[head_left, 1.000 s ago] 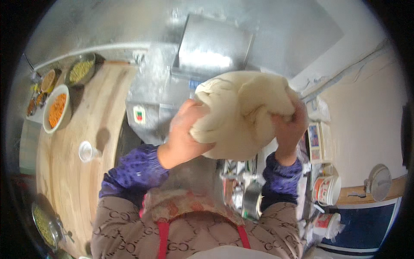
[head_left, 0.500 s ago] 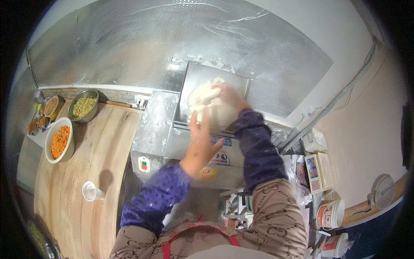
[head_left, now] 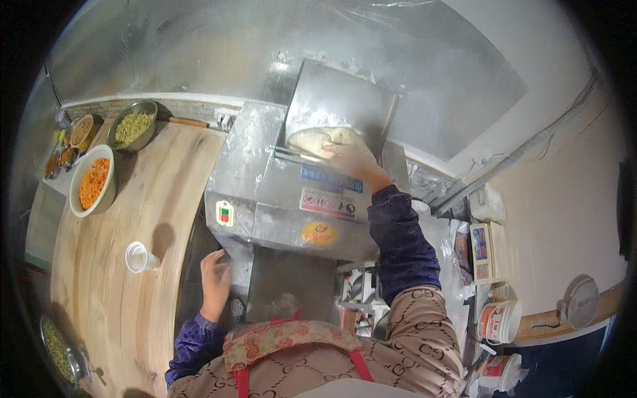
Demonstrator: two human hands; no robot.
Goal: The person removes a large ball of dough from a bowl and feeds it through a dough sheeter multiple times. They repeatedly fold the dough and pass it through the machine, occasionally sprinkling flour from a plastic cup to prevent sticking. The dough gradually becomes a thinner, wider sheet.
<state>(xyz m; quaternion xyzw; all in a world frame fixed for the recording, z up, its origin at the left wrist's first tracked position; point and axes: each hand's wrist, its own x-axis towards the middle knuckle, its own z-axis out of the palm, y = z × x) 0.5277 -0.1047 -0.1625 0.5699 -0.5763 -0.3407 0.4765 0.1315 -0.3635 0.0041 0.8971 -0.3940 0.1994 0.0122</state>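
Note:
A pale lump of dough (head_left: 315, 140) sits low in the metal hopper (head_left: 342, 93) on top of a steel dough machine (head_left: 279, 222). My right hand (head_left: 358, 162) lies on the dough's right side at the front lip, its stretched fingers touching the dough and slightly blurred. Down at the machine's lower left, my left hand (head_left: 215, 285) is held apart from the dough. Its fingers are loosely bent and nothing shows in them. A red and green switch (head_left: 225, 213) is on the machine's front, above that hand.
On the left, a wooden table (head_left: 146, 199) carries a clear cup (head_left: 138, 257), a bowl of chopped orange filling (head_left: 93, 186) and a steel bowl of chopped greens (head_left: 133, 127). White buckets (head_left: 499, 322) and a scale-like box (head_left: 488, 252) stand at right.
My left hand has left the dough and dropped to the machine's lower left. The dough sits lower in the hopper, with my right hand still on it. The view has shifted.

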